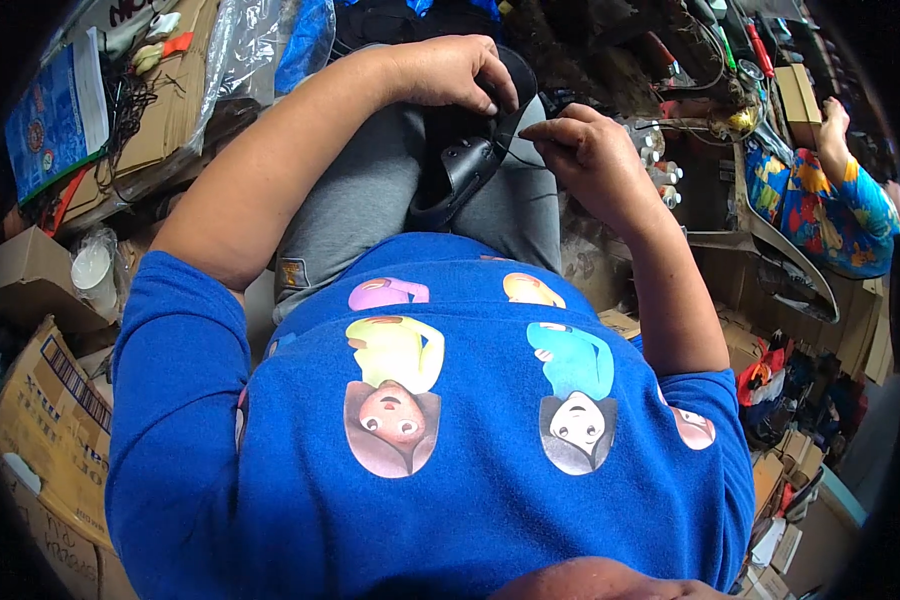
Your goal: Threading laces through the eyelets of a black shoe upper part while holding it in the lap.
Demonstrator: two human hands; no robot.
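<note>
A black shoe (467, 172) rests between my grey-trousered knees, its opening facing up. My left hand (460, 75) is closed over the shoe's far edge, with its fingertips curled into the opening. To the right of the shoe, my right hand (595, 160) is closed in a pinch. From its fingertips a thin black strand (512, 135) runs to the side of the shoe. Whether a needle is among those fingers is too small to tell. The shoe's far part is partly hidden by my left hand.
Flattened cardboard (160, 110) and a blue booklet (55, 115) lie at the left, above a cardboard box (35, 275) and a white cup (92, 266). Small bottles (665, 175) stand right of my right hand. Another person's patterned sleeve (865, 215) is at the far right.
</note>
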